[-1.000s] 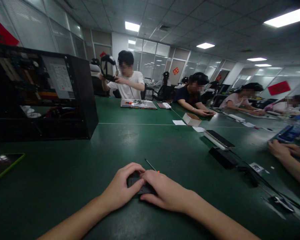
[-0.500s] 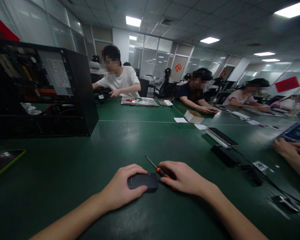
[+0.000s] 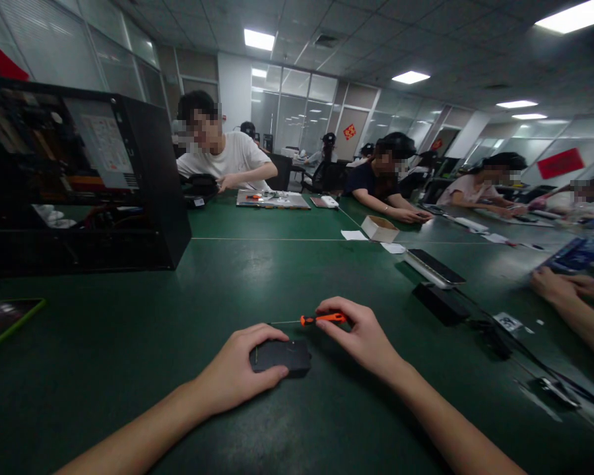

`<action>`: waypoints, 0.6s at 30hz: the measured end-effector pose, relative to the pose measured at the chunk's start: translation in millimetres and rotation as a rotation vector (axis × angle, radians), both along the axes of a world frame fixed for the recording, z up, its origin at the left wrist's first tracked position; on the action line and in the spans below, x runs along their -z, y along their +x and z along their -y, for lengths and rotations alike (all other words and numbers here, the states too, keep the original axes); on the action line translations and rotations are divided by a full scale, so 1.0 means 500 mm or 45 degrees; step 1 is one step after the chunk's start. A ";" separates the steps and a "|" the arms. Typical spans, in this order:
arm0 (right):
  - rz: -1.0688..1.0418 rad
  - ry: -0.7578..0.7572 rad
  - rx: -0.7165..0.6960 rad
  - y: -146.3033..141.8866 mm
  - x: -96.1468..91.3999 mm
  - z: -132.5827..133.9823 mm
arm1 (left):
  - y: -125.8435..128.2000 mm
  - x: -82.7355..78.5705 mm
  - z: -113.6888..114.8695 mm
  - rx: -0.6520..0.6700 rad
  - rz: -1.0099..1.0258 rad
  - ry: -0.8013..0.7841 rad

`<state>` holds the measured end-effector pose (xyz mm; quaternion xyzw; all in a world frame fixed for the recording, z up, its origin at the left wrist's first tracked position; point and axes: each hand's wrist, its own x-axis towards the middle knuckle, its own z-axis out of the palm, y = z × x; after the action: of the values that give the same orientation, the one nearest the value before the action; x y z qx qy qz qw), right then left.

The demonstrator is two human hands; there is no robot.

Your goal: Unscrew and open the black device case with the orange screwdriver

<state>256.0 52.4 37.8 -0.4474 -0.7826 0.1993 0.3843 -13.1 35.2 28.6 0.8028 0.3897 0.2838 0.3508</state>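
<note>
A small black rectangular box (image 3: pixel 282 358) rests on the green table (image 3: pixel 257 277). My left hand (image 3: pixel 240 363) is closed around its left end, thumb on the near side and fingers on the far side. Between the thumb and fingers of my right hand (image 3: pixel 361 330) is a screwdriver (image 3: pixel 323 319) with an orange and black handle. Its thin shaft points left, just beyond the far edge of the box and near my left fingers. Whether its tip touches anything, I cannot tell.
An open computer case (image 3: pixel 129 191) stands at the left, with a green-edged phone (image 3: pixel 10 320) before it. To the right lie a power strip (image 3: pixel 433 267), a black adapter (image 3: pixel 440 303) and cables. A small carton (image 3: pixel 379 228) sits farther back. Several people work around the table.
My right hand has lifted and turned the screwdriver, so its shaft now points left instead of up-left and away. My left hand keeps its hold on the black box.
</note>
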 end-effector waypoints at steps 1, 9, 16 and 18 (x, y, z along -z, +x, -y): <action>-0.064 0.021 0.042 -0.001 0.001 0.000 | 0.000 0.001 0.000 0.001 -0.002 -0.001; -0.145 0.478 0.059 -0.010 -0.068 0.028 | 0.002 0.002 -0.003 0.014 0.012 0.014; 0.226 0.767 -0.283 -0.077 -0.199 0.018 | -0.001 0.003 -0.008 0.044 0.029 0.028; 0.244 0.791 -0.337 -0.094 -0.208 0.007 | 0.001 0.001 -0.007 0.060 0.039 0.040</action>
<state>209.1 49.0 141.8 -0.2206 -0.8896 -0.0432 0.3976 -12.8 38.5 28.2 0.8127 0.3609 0.2939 0.3507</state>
